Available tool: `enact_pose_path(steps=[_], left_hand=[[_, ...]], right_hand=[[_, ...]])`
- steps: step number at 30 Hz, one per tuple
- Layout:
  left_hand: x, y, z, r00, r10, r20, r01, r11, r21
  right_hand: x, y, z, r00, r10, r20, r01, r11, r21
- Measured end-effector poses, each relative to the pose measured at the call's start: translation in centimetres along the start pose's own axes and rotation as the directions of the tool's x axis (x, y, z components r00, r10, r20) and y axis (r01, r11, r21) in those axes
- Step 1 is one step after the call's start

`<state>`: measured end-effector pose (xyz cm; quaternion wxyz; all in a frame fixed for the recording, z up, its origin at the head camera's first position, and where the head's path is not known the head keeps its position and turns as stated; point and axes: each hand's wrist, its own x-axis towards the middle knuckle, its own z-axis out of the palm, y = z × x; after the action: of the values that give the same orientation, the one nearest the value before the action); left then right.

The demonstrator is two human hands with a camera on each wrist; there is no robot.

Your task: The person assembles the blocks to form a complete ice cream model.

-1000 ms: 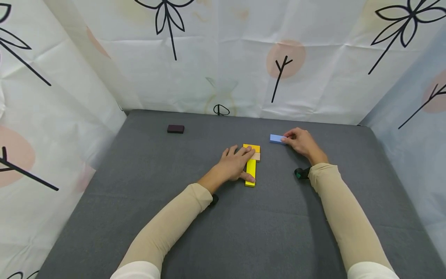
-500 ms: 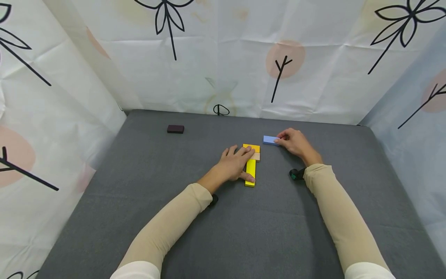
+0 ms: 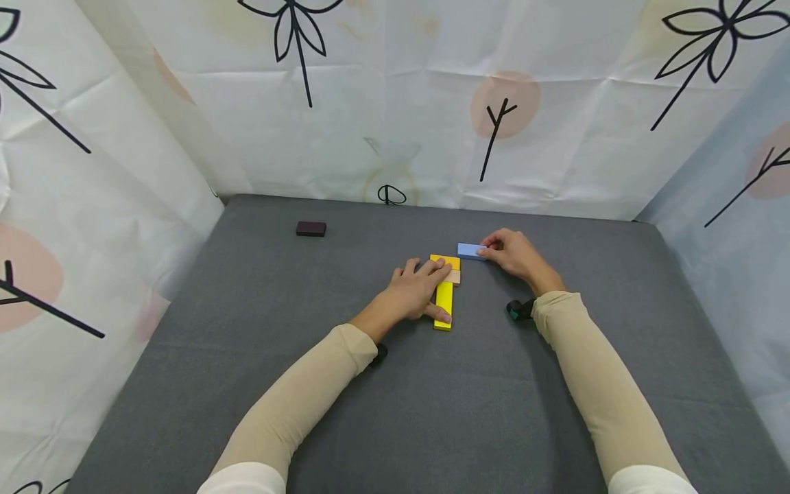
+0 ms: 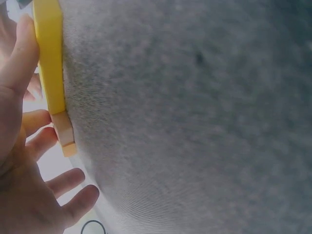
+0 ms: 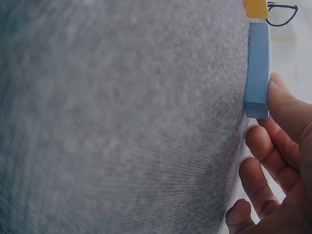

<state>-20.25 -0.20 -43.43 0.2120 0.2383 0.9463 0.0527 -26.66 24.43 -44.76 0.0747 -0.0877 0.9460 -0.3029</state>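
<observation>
A row of flat wooden blocks lies mid-table in the head view: a long yellow block [image 3: 444, 309], a short beige block [image 3: 455, 277] and an orange-yellow block [image 3: 450, 261] at the far end. Over them spreads my left hand [image 3: 407, 296], thumb at the yellow block and fingertips at the two shorter ones. In the left wrist view, thumb and fingers lie along the yellow block [image 4: 50, 58] and beige block [image 4: 62, 127]. My right hand [image 3: 521, 259] pinches the right end of a blue block [image 3: 470, 251], just behind and right of the row. The right wrist view shows the thumb on this blue block [image 5: 257, 68].
A dark brown block [image 3: 311, 228] lies at the back left of the grey table [image 3: 395, 425]. White patterned cloth [image 3: 426, 123] hangs behind and at both sides. Each wrist carries a small dark camera, such as the right one [image 3: 520, 309].
My right hand has slid the blue block leftward and slightly nearer, bringing it close to the far end of the row. My left hand and the other blocks have stayed still.
</observation>
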Motion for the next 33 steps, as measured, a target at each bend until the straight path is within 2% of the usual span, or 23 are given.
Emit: enact_pose_path(steps=[16,25,33], left_hand=[[-0.2,0.1,-0.3,1.0,-0.003,0.0,0.003,1.0,0.004],[-0.1,-0.1,-0.4,1.0,0.007,0.003,-0.007,1.0,-0.001],[-0.3,0.0,-0.4,1.0,-0.006,0.011,0.006,1.0,0.013]], right_hand=[[0.1,-0.7,0.2,0.999,-0.038,0.029,0.038,0.999,0.003],[0.1,-1.2,0.4,0.999,-0.002,0.045,0.001,1.0,0.027],[0.1,-1.6,0.7,1.0,0.014,0.026,-0.015,0.999,0.048]])
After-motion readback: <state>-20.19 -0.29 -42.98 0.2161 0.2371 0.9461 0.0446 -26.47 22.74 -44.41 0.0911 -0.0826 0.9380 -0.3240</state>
